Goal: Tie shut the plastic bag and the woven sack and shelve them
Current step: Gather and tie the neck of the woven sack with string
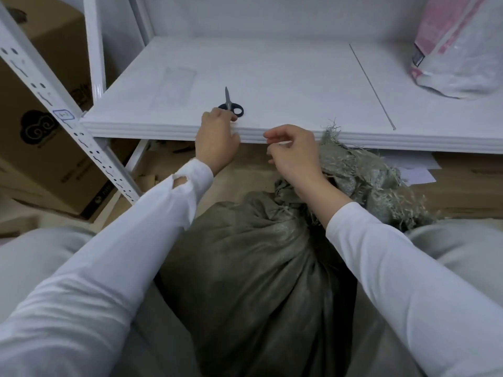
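- The woven sack (253,281) lies nearest, between the person's knees on the floor, its neck gathered into a bunch just under the right hand (294,156); frayed strands fan out beyond that grip.
- The right hand's grip looks pinched on something thin and pale, likely a tie end, though I cannot tell for sure; best to keep that tension so the neck does not loosen.
- The left hand (217,140) reaches over the shelf (272,77) edge, fingertips touching the handles of the scissors (230,107); its grip is not closed on them yet.
- Judged step: trimming the tie. Take the scissors by the loops, blades pointing away, and cut clear of the knot.
- The plastic bag (460,55) already sits far right of both hands, on the shelf.
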